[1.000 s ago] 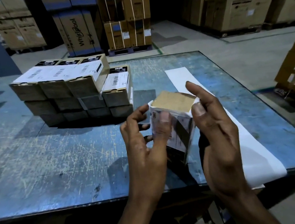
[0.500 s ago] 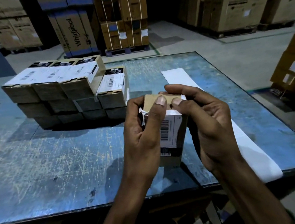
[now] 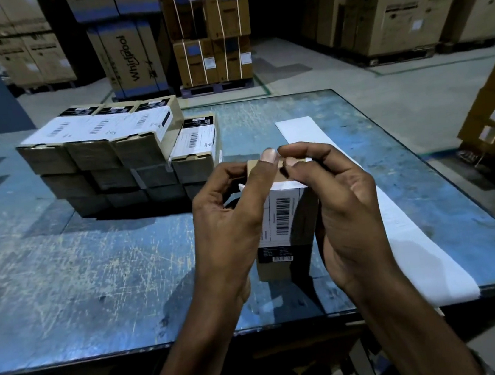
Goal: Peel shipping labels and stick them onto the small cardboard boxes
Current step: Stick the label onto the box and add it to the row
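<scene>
Small cardboard box (image 3: 284, 268), centre of frame, stood on end above the near part of the blue table (image 3: 94, 268) (whether it touches the top cannot be told), shipping label (image 3: 280, 214) on its facing side and folded over the top edge. Left hand (image 3: 228, 220) grips the box's left side, thumb pressing the top; right hand (image 3: 345, 203) curls round the right side, fingertips pinching the label's upper fold. Risks, as judged: uneven pressure may crease the label across the corner or trap a bubble over the barcode; a loose fold may lift; a slack grip may let the box tip. Right of frame: long white backing strip (image 3: 399, 215), overhanging the near edge, liable to slide off. Upper left: stack of labelled boxes (image 3: 118, 159). Far background: large cartons (image 3: 128, 61) on the floor
</scene>
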`<act>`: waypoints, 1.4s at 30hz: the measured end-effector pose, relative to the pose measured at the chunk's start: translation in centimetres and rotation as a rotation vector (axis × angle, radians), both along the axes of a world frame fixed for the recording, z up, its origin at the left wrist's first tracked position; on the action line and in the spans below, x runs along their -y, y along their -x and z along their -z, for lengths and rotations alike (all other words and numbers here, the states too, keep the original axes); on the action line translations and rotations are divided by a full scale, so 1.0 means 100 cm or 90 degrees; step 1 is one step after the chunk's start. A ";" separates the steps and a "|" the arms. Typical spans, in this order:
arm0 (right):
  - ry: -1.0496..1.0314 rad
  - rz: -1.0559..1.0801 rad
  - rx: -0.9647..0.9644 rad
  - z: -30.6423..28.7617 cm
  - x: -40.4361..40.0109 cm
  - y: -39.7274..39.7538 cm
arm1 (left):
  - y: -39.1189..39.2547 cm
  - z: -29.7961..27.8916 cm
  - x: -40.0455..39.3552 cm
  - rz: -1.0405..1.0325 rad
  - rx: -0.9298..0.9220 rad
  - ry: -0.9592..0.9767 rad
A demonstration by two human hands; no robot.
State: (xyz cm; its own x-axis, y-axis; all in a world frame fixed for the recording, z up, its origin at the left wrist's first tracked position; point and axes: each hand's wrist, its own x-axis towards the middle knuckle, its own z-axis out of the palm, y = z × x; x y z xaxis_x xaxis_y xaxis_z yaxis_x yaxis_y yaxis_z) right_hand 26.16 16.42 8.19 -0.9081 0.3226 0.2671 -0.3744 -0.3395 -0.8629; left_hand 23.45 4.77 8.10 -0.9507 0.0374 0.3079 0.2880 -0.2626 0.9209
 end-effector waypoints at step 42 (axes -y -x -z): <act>-0.146 0.044 -0.026 0.008 -0.014 0.014 | 0.010 0.002 0.028 0.068 -0.326 0.249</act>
State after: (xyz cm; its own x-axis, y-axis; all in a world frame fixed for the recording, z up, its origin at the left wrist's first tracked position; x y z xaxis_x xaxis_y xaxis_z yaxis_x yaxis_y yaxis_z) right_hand 24.78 17.79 7.40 -0.8728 0.3107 0.3764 -0.4260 -0.1086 -0.8982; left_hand 22.47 1.93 7.90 -0.6724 0.3249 0.6651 0.7061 0.0118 0.7080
